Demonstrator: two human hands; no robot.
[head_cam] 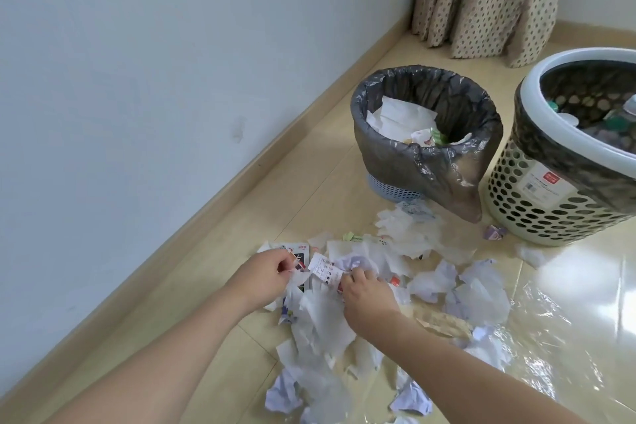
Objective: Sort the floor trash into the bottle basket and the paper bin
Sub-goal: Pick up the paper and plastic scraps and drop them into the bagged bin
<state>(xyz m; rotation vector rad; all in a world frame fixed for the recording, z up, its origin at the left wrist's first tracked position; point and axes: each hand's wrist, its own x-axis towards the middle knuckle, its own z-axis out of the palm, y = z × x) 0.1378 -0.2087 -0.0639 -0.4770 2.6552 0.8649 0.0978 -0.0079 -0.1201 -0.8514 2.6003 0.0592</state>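
Your left hand [266,270] pinches a scrap of white paper [298,277] at the left edge of the paper pile [351,299] on the floor [213,251]. Just beside it, a printed receipt [325,270] lies between your hands. Your right hand [366,298] reaches into the pile, fingers curled on crumpled paper. Beyond stands the paper bin [426,144] with its grey bag, then the bottle basket [564,162] at the right.

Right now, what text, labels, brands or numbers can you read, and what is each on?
None is legible.
White sticker with red square on the perforated cream plastic basket: print too small.
Printed receipt slip between both hands: blurred.
Red-marked printed card on the floor: blurred.
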